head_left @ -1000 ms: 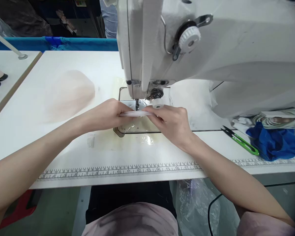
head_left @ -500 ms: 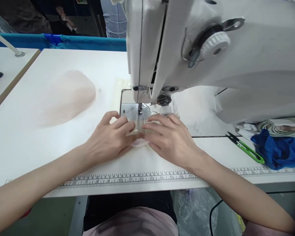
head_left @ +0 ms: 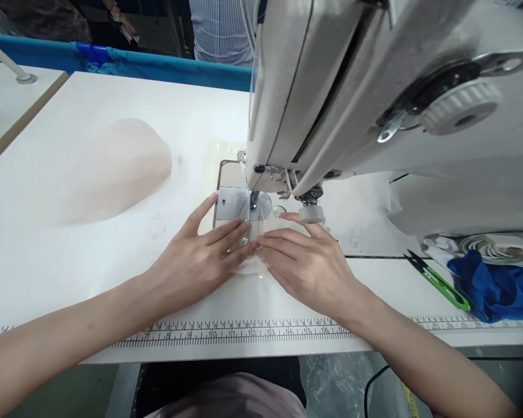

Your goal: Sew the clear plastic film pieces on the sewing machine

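Observation:
My left hand (head_left: pixel 200 255) and my right hand (head_left: pixel 307 261) lie flat on the white table (head_left: pixel 113 278), fingers stretched out and fingertips almost meeting. Under them they press a small pale, partly see-through piece (head_left: pixel 250 264) against the table, just in front of the needle (head_left: pixel 253 203) of the white sewing machine (head_left: pixel 375 104). The piece reaches toward the metal needle plate (head_left: pixel 233 203). Most of the piece is hidden by my fingers.
A pale pink fabric piece (head_left: pixel 113 171) lies at the left. Green-handled thread snips (head_left: pixel 440 281) and blue cloth (head_left: pixel 497 284) sit at the right beside coiled white cord (head_left: pixel 501 244). A printed ruler (head_left: pixel 244 331) runs along the table's front edge. A person in a striped shirt (head_left: pixel 220 29) stands behind.
My hands let the piece down from a pinched hold at the needle and flattened it on the table. The camera moved closer and to the left.

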